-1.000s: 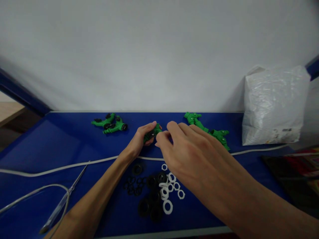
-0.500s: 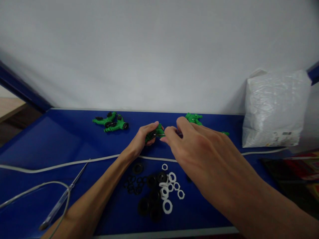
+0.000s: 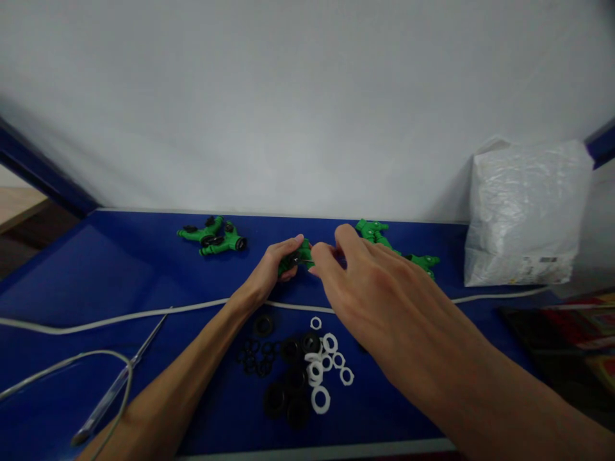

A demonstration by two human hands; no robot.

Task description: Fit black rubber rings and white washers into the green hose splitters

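Observation:
My left hand (image 3: 280, 256) is closed around a green plastic hose splitter (image 3: 306, 248) with black parts, held above the blue table. My right hand (image 3: 355, 275) pinches a thin tool that looks like a screwdriver; its slim metal shaft (image 3: 306, 260) points left against the splitter. Fingers hide most of the tool's handle. Two similar green splitters with black levers (image 3: 223, 240) lie at the back left. More green splitters (image 3: 372, 229) rest behind my right hand, partly covered by it.
White plastic rings (image 3: 320, 399) and black rings (image 3: 276, 398) lie in front of my hands. A clear-handled screwdriver (image 3: 108, 400) and a looped cable (image 3: 125, 378) are at left. A white cord (image 3: 115, 319) crosses the table. A plastic-wrapped package (image 3: 528, 218) stands at right.
My right hand has shifted slightly and uncovers more of the green splitter behind it. Both hands keep their holds; the view has moved a little.

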